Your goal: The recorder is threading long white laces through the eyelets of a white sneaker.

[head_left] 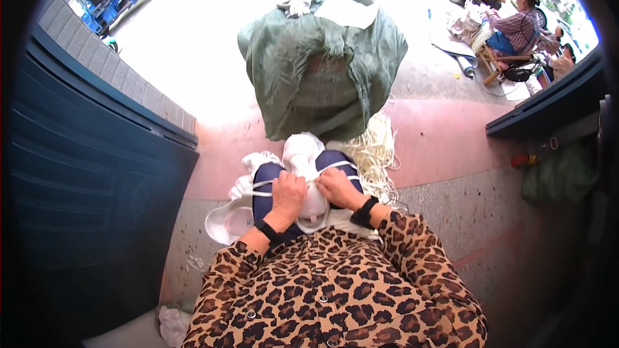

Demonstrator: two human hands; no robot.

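Observation:
On my lap, between thighs in dark blue trousers, lie white cup-shaped cloth pieces. Another white piece lies below them, between my wrists. White straps run across both thighs. My left hand is closed, its fingers bent over the strap at the middle of my lap. Close beside it, my right hand pinches a white strap above the same cloth. The fingertips are small in view, and the exact grip is partly hidden.
A large green sack stands in front of my knees, with white paper on top. Loose cream cords are heaped at the right, and white cloth pieces at the left. Dark doors flank me. People sit or stand beyond.

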